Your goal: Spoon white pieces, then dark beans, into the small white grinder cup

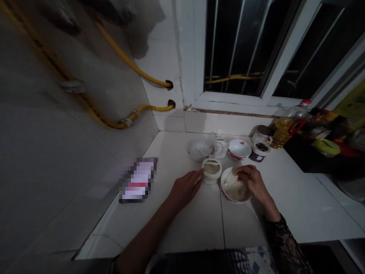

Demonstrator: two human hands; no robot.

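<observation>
My left hand [186,187] reaches in from the left, its fingers stretched out and the tips touching the left side of a small white jar [211,178]. The jar has a lid with a clear window and stands upright on the counter. Just right of it is a bowl [236,194] with a red pattern outside, holding a pale, powdery or grainy content. Over this bowl, my right hand [252,180] is closed in a pinch on what looks like a small white spoon [227,185], which dips into the bowl. The fingers partly hide its handle.
Behind stand a clear bowl [196,150], a white canister [221,146], a flower-patterned bowl [239,149] and a dark-filled jar [259,152]. An oil bottle [282,131] is at the back right. A pixelated phone-like object [138,180] lies left, by the wall.
</observation>
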